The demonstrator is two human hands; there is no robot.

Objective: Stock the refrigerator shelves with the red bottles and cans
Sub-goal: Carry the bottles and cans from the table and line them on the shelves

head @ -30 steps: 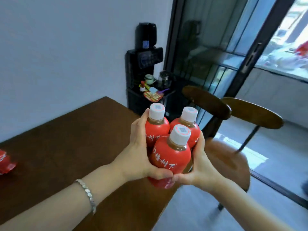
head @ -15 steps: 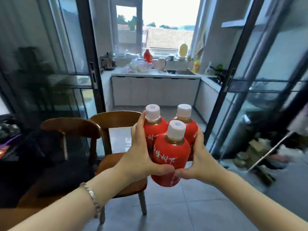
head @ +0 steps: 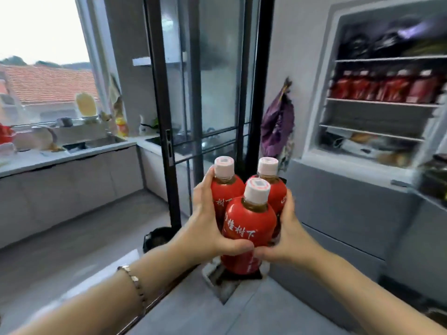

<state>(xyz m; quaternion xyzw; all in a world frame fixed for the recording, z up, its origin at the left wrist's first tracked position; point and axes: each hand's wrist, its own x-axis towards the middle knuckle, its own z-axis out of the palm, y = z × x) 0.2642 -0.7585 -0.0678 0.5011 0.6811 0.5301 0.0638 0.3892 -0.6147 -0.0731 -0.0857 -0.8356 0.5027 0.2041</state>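
Three white-capped red plastic bottles (head: 249,226) are bunched upright in mid-air, left of the open grey refrigerator (head: 314,122). Left hand (head: 208,228) and right hand (head: 287,240) clasp them, fingers curled round, thumbs meeting in front. A row of red drinks (head: 382,89) lines a refrigerator shelf.

Up and right of the right grip (head: 289,236), a white refrigerator shelf (head: 382,102) carries a blurred row of red white-capped bottles (head: 387,87).

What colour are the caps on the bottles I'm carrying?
White caps on the red bottles, with a pinkish ring on top; clearest in the head view.
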